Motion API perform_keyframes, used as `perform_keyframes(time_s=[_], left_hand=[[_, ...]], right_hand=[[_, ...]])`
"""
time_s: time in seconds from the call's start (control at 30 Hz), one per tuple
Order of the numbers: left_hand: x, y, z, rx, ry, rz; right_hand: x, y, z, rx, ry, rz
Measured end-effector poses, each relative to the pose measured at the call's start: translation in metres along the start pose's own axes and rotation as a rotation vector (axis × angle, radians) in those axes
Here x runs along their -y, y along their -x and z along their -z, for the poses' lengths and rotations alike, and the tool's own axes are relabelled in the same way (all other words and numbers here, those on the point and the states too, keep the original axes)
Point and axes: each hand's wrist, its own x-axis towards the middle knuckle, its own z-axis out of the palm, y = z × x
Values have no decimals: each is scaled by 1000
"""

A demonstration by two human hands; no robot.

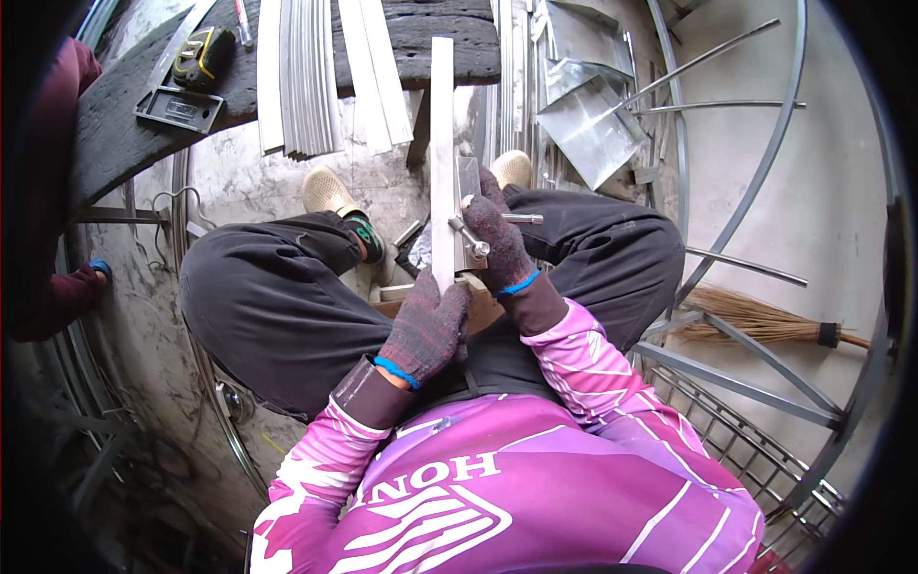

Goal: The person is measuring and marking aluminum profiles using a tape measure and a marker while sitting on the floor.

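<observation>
A long pale flat metal bar [442,124] stands lengthwise in front of me, its near end at my left hand. My left hand [427,323], in a dark knitted glove with a blue cuff, is closed around that end. My right hand [498,232], gloved the same way, wraps the side of a small vise-like metal block [468,177] beside the bar. A metal T-shaped handle [469,239] sticks out of the block by my right fingers. The block's lower part is partly hidden by my hands. Under them shows a piece of wood [485,304] between my legs.
A dark wooden bench [445,48] across the far side bears several flat metal strips [308,77], a tape measure [203,59] and a small frame-like tool [179,109]. Bent sheet metal [598,129], curved metal bars and a straw broom [755,316] lie right. Another person's sleeve [57,105] shows left.
</observation>
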Motion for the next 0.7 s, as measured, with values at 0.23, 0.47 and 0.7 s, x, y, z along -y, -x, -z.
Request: perform_keyframes(time_s=[0.23, 0.47, 0.7], left_hand=[[-8, -4, -5, -22, 132, -17], [6, -1, -1, -7, -37, -30], [-9, 11, -6, -51, -66, -73]], right_hand=[[-25, -86, 18, -32, -261, -262], [-5, -6, -1, -56, -212, -154], [-22, -48, 10, -54, 210, 246]])
